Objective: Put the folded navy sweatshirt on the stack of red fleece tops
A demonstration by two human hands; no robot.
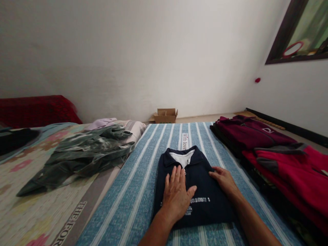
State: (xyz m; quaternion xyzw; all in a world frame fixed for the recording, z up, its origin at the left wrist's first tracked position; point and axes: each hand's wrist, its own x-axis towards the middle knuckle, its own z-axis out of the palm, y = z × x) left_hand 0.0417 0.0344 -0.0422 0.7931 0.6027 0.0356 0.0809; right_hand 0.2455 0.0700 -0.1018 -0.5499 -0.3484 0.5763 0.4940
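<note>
A folded navy zip-neck top with a collar, white lining and pale lettering lies on the blue striped bedding. Its collar points away from me. My left hand rests flat on its front, just below the collar, with the thumb held out and the fingers extended. At the top's right side is my right hand, its thumb and forefinger closed on the edge of the cloth. The other fingers of that hand are partly hidden.
A rumpled grey-green garment lies on the floral bedding at left. To the right are a folded maroon jacket and a red garment with grey trim, stacked on darker clothes. A cardboard box stands beyond the bed.
</note>
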